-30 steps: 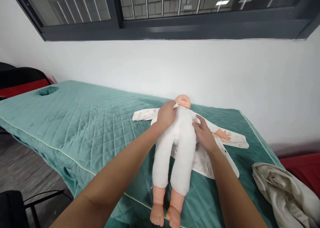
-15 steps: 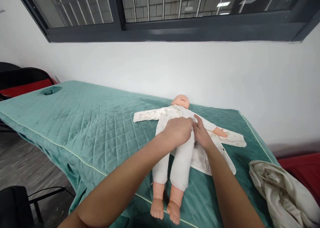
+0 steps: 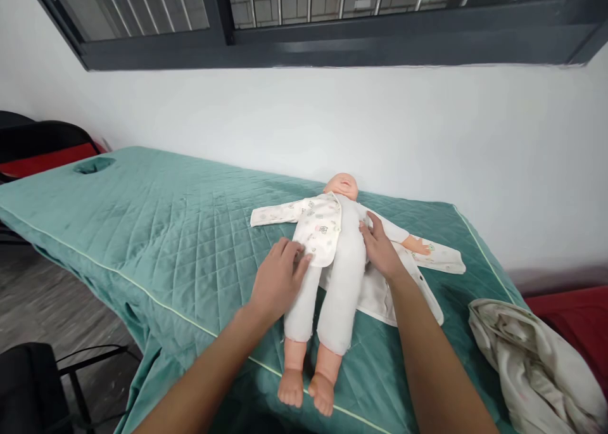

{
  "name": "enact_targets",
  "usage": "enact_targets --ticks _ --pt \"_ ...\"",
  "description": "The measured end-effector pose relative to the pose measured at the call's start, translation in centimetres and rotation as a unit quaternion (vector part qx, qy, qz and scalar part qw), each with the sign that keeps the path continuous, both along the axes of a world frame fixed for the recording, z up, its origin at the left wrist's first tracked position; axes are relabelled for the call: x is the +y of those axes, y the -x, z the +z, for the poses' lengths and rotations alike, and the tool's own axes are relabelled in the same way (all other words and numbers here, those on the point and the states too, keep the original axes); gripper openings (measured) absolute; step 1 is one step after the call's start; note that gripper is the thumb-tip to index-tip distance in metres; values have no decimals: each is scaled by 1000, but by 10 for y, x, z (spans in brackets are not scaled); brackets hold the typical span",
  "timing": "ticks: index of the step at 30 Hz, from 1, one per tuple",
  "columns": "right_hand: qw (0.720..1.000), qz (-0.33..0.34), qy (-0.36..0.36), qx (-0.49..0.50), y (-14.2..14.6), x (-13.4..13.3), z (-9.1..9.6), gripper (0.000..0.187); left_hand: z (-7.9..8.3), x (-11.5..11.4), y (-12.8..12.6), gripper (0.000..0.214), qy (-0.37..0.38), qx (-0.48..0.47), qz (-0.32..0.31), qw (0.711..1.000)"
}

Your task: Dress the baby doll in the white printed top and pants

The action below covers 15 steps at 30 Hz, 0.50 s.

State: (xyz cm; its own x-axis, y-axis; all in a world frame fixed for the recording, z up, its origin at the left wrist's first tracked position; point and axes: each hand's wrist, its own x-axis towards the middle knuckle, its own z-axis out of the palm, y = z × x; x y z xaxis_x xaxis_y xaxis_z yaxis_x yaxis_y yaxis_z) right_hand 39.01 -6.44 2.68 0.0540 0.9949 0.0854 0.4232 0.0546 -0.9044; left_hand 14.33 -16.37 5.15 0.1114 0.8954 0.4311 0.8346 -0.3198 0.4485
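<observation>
A baby doll (image 3: pixel 345 275) with a white cloth body lies on its back, feet toward me. A printed baby shirt (image 3: pixel 322 228) is partly on it: one front panel lies over the chest and belly, the other is spread out beneath and to the right. My left hand (image 3: pixel 278 279) is at the lower left edge of that front panel, thumb and fingers apart. At the doll's right-hand side in view, my right hand (image 3: pixel 381 247) rests against the torso with its fingers extended. The doll's hand lies bare on the right sleeve.
A green quilted cover (image 3: pixel 190 231) drapes the massage bed, which has a face hole (image 3: pixel 95 165) at its far left. A crumpled cream cloth (image 3: pixel 536 364) sits at the right edge beside a red chair (image 3: pixel 574 320). A white wall and barred window stand behind.
My left hand has moved left and down from the doll's middle, and the shirt's front panel now lies flat over the belly. My right hand stays at the doll's side.
</observation>
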Motion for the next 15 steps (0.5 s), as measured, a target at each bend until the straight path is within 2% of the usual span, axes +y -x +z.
enact_targets --ticks 3,6,8,11,15 --pt "1000 -1 1 2 0 0 0 80 -2 -10 -1 21 10 -2 -34 999" --pt "1000 -4 2 0 1 0 1 77 9 -4 -5 25 7 -6 -66 998" --pt "1000 -5 2 -1 2 0 1 77 18 13 -9 23 -13 -12 -66 998" --pt "1000 -7 -2 -1 2 -1 2 76 29 53 -21 20 -44 4 -58 997" --pt "1000 -4 -2 -1 2 0 2 75 43 102 -49 27 15 39 -123 992"
